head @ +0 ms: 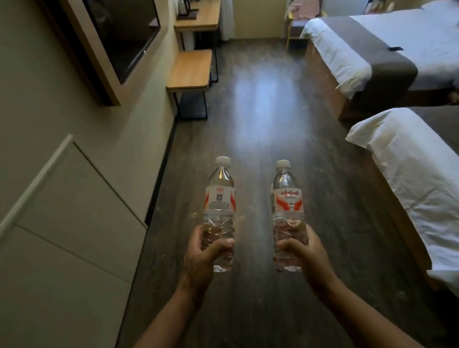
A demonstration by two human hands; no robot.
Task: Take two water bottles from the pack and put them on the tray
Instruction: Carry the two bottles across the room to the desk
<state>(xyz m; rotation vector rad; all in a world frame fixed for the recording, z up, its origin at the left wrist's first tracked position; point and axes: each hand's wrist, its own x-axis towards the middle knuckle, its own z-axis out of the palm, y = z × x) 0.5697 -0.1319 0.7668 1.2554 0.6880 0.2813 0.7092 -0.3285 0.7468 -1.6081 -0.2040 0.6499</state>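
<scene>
I hold two clear plastic water bottles with white caps and red-and-white labels, upright, out in front of me over the dark wood floor. My left hand [201,260] grips the lower part of the left bottle [220,201]. My right hand [307,252] grips the lower part of the right bottle [287,205]. The bottles are apart, roughly a hand's width between them. A dark tray [188,15] with a kettle [184,5] on it sits on the wooden desk [206,15] at the far end of the room. No bottle pack is in view.
A low wooden bench [190,70] stands by the left wall below the desk. A wall-mounted TV [123,31] hangs on the left. Two beds [404,47] [435,186] with white sheets line the right side. A floor aisle [259,112] runs between them.
</scene>
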